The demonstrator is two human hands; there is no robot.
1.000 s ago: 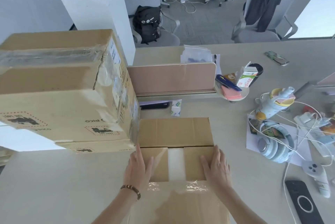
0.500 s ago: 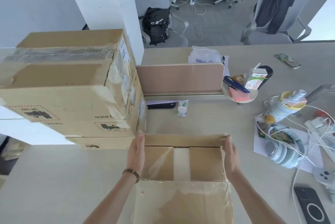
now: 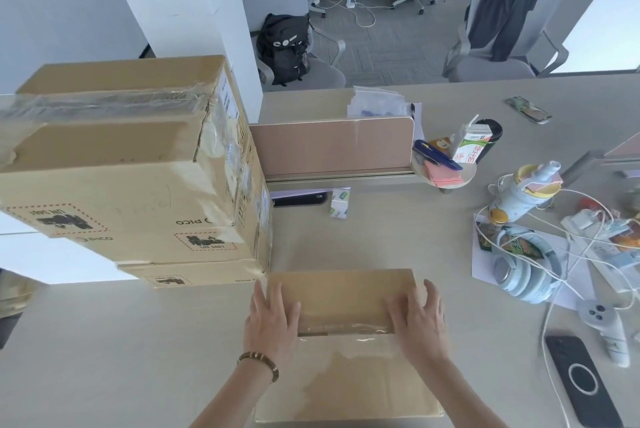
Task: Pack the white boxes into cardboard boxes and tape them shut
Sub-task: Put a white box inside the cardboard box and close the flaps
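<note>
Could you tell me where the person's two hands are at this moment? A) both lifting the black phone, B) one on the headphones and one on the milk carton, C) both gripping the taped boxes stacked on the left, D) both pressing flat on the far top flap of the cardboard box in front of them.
D: the left hand and right hand lie with straight fingers on the folded-down flap of the cardboard box.

— Where are the hands?
— Left hand [image 3: 272, 318] and right hand [image 3: 417, 318] lie flat, fingers straight, on the far flap [image 3: 341, 299] of the cardboard box [image 3: 346, 382] on the bench [image 3: 121, 358].
— To its left?
— Stacked taped cartons [image 3: 131, 168], just beside it.
</note>
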